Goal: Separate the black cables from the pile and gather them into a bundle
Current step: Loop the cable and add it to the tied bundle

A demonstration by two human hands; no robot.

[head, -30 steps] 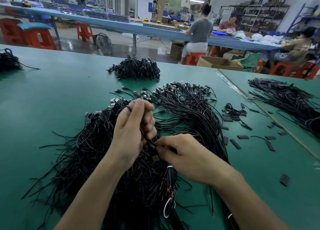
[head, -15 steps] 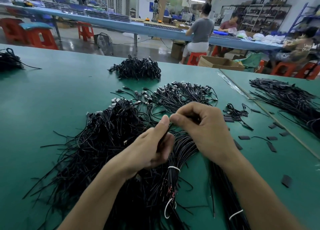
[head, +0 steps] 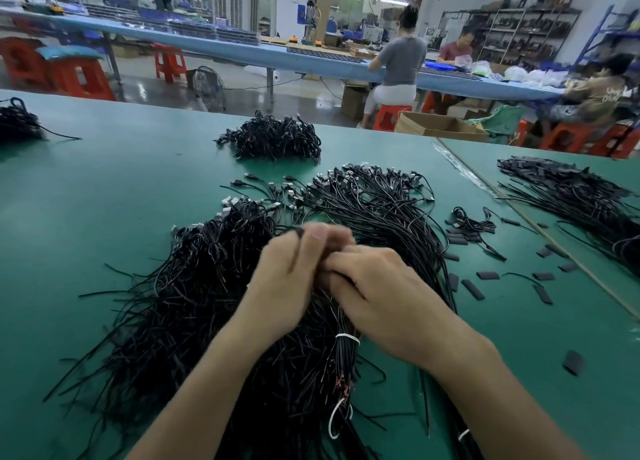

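A large pile of thin black cables (head: 194, 286) with metal plugs at the far ends spreads over the green table (head: 104, 182). My left hand (head: 287, 279) is above its middle, thumb and fingers pinching a few black cables near a plug. My right hand (head: 377, 293) is pressed against it from the right, fingers curled round the same strands. Both hands are motion-blurred. Below them lies a bundle (head: 343, 352) tied with a white band. More cables (head: 374, 210) fan out to the right behind my hands.
A smaller heap of black cables (head: 273, 141) lies at the far middle, another heap (head: 17, 124) at the far left. Short black sleeves (head: 474, 286) are scattered to the right. A further cable pile (head: 571, 196) lies on the adjoining table. People sit at a blue bench behind.
My right hand has come back down and toward me, against my left hand. My left hand has lifted slightly and turned, with the cables still pinched.
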